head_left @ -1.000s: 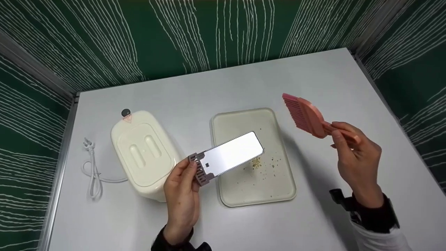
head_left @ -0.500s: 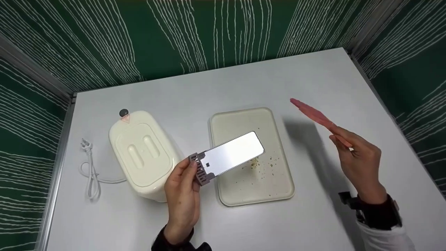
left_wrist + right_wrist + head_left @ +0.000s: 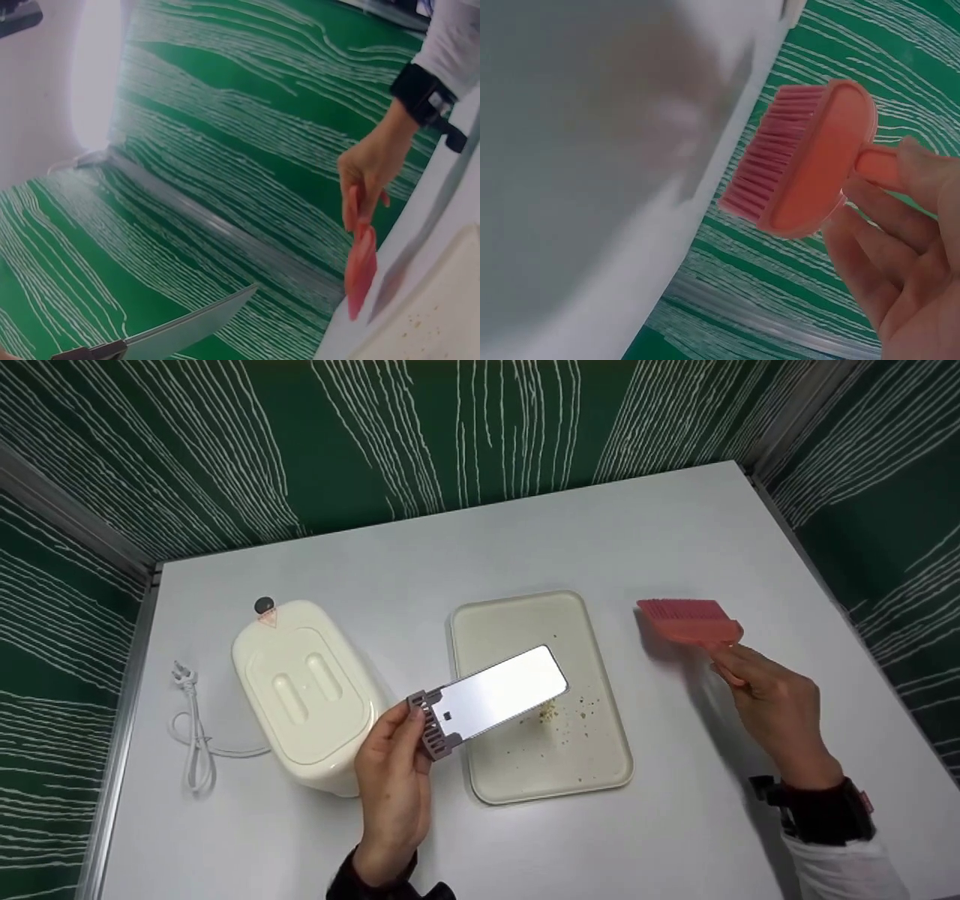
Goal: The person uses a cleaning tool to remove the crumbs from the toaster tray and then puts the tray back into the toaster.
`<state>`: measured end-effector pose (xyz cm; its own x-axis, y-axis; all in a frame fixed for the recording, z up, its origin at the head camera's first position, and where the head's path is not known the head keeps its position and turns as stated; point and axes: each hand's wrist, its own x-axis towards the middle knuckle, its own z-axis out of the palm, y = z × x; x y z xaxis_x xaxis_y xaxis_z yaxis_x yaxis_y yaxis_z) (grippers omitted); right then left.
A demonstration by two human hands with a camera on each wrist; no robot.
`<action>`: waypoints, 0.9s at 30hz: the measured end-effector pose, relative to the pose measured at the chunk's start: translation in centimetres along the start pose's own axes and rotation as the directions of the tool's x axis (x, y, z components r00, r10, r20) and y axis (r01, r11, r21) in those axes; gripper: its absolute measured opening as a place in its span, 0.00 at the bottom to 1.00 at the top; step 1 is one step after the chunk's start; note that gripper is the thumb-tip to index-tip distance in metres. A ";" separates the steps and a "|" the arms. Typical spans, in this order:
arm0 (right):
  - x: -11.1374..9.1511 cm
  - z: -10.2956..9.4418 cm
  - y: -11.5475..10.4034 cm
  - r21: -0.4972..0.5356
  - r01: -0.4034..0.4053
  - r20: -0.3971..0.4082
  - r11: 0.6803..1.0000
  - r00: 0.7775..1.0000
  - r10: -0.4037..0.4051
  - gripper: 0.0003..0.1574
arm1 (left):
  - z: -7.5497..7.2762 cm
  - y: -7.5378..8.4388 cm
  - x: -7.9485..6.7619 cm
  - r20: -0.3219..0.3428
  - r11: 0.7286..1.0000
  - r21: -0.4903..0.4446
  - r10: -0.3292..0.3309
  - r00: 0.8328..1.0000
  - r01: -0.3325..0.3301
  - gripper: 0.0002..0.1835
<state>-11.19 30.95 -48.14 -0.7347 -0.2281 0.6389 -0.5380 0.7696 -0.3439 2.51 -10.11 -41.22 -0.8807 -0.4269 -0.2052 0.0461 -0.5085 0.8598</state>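
Note:
My left hand (image 3: 394,784) pinches the grey slotted end of a flat, shiny metal plate (image 3: 504,692), held over the tray's left part. Beneath lies a pale rectangular tray (image 3: 517,630), with yellowish and dark crumbs (image 3: 581,720) scattered on its right half; the plate hides part of it. To the right of the tray my right hand (image 3: 784,709) grips a small pink-orange brush (image 3: 690,622) by its short handle. Its bristles point away from the hand, shown close up on the brush (image 3: 802,157) in the right wrist view. The brush appears above the table, apart from the tray.
A cream lidded appliance (image 3: 307,690) with a dark knob stands left of the tray, close to my left hand. Its white power cord (image 3: 199,735) and plug lie farther left. Green walls with white streaks border the white table (image 3: 375,562).
My right hand has turned the brush from its broad side through edge-on to broad again and brought it lower and slightly right. My left hand and the plate have stayed nearly still.

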 end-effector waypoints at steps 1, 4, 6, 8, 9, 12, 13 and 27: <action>-0.2 -0.1 0.3 -0.020 0.004 0.011 1.000 1.000 -0.004 0.32 | 0.0 0.0 0.0 0.004 1.000 0.001 0.001 1.000 -0.001 0.14; -0.9 -0.2 0.9 -0.043 0.005 0.037 0.999 0.999 -0.003 0.32 | 0.0 -0.1 0.0 0.009 1.000 0.004 0.005 1.000 -0.005 0.14; -1.2 -0.3 1.2 -0.051 0.001 0.056 0.999 0.998 0.001 0.33 | 0.0 -0.1 0.0 0.012 1.000 0.007 0.006 1.000 -0.006 0.14; -1.3 -0.5 1.3 -0.070 0.006 0.101 0.998 0.995 0.002 0.33 | 0.0 -0.1 0.0 0.011 1.000 0.010 0.006 1.000 -0.006 0.13; -1.4 -0.7 1.3 -0.077 0.007 0.127 0.997 0.992 0.003 0.34 | 0.0 -0.1 0.0 0.010 1.000 0.010 0.004 1.000 -0.004 0.13; -1.7 -1.1 1.2 -0.093 0.010 0.211 0.996 0.977 0.010 0.36 | 0.0 -0.1 0.0 0.002 1.000 0.010 0.000 1.000 0.000 0.13; -1.8 -1.2 1.2 -0.088 0.000 0.231 0.996 0.973 0.020 0.37 | 0.0 -0.1 0.0 0.000 1.000 0.009 0.001 1.000 -0.001 0.13; -2.7 -0.7 1.0 -0.054 -0.081 0.455 0.995 0.885 0.097 0.35 | -0.1 -0.1 -0.2 0.010 1.000 0.022 0.008 1.000 -0.009 0.15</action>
<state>-9.42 32.76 -49.72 -0.8906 -0.3984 0.2194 -0.4533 0.8169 -0.3567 2.75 -10.00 -41.33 -0.8852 -0.4233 -0.1931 0.0435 -0.4886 0.8714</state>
